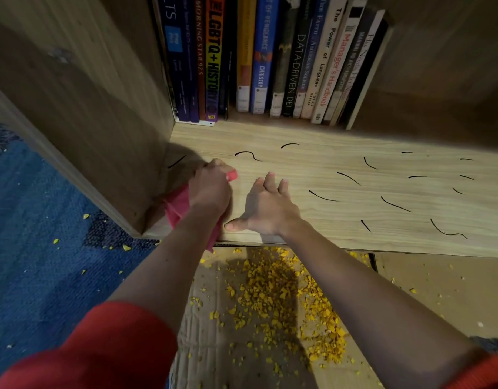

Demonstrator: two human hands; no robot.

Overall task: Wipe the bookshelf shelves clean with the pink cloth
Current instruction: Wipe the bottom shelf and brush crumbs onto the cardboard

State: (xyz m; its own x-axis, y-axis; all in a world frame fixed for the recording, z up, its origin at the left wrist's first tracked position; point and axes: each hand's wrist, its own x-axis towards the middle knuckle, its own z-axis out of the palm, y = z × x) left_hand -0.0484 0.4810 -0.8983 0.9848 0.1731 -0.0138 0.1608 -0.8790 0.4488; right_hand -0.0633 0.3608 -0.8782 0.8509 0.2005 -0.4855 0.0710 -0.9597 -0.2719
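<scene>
Left hand (211, 189) is bunched round the pink cloth (177, 207) and presses it onto the shelf (340, 161) at the far left end, just beside the side panel (101, 122). A tail of cloth hangs over the front edge. Right hand (267, 210) lies flat on the wood just beside it, fingers spread, holding nothing. From where I watch, direction is what matters: most of the black marks (395, 204) string out to the right along the shelf's long axis, and one short stroke sits left of the cloth. I judge the wipe must run rightward, and the flat right hand lies in that path. Books (270, 60) stand at the back.
</scene>
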